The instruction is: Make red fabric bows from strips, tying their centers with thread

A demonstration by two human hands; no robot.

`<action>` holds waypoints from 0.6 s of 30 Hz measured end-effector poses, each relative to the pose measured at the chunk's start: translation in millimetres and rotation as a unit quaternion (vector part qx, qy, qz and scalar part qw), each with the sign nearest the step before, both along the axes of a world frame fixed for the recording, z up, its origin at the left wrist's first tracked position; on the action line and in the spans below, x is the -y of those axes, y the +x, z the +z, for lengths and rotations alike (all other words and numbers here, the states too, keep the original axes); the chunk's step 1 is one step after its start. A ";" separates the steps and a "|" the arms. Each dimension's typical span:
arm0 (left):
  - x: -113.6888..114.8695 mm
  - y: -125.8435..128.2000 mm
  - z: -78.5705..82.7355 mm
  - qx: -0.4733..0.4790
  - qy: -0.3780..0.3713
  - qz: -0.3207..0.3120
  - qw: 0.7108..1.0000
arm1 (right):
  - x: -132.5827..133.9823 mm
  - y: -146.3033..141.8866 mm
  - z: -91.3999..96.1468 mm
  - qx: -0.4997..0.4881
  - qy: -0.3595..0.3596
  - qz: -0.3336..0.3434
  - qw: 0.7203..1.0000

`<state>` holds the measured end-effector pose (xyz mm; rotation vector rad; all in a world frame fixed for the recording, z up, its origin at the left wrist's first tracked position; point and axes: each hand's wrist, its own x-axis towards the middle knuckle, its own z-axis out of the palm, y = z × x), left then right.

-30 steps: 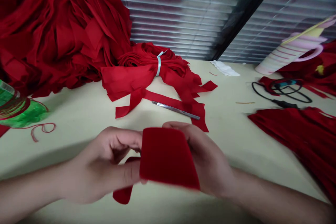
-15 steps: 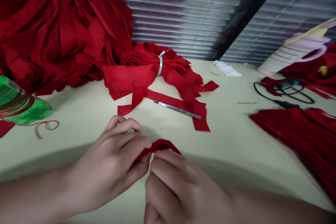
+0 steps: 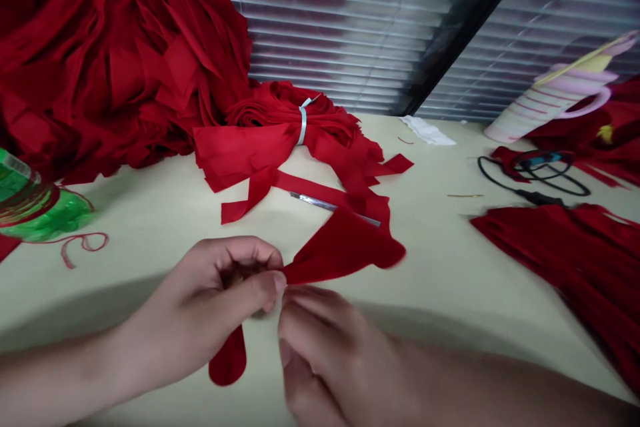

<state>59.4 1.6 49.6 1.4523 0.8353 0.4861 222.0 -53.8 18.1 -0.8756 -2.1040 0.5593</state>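
My left hand [image 3: 215, 310] pinches a red cloth strip [image 3: 345, 247] at its gathered middle between thumb and fingers. One wide end fans out to the right, and a rounded end hangs below the palm. Close by, my right hand [image 3: 345, 353] is closed, its fingertips curled against the gathered part. Whatever lies inside that right hand is hidden. Just behind the strip lies a thin silver metal tool [image 3: 313, 200], partly covered by the cloth, on loose red strips [image 3: 257, 195].
A tied red cloth bundle [image 3: 285, 110] and a larger red heap [image 3: 115, 60] stand behind. Left is a green bottle [image 3: 65, 213] wound with red thread. Rightward are a striped mug [image 3: 535, 103], a black cord [image 3: 500, 177] and folded red cloth [image 3: 560, 247].
My left hand has turned so its thumb shows on top. The red strip has swung out to the right and its rounded end now hangs below. My right hand stays nearly in place.
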 end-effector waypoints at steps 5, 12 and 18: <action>-3.8 -3.1 -2.7 0.050 -0.005 0.033 0.998 | -16.9 4.0 -0.2 -0.224 -0.371 0.056 0.899; -1.4 -3.5 -8.4 -0.028 0.172 0.040 0.984 | -17.6 -0.7 1.9 -0.321 -0.408 0.041 0.853; -3.9 -9.6 -14.1 -0.039 0.463 0.028 0.885 | -14.0 -6.2 1.5 -0.313 -0.442 0.043 0.840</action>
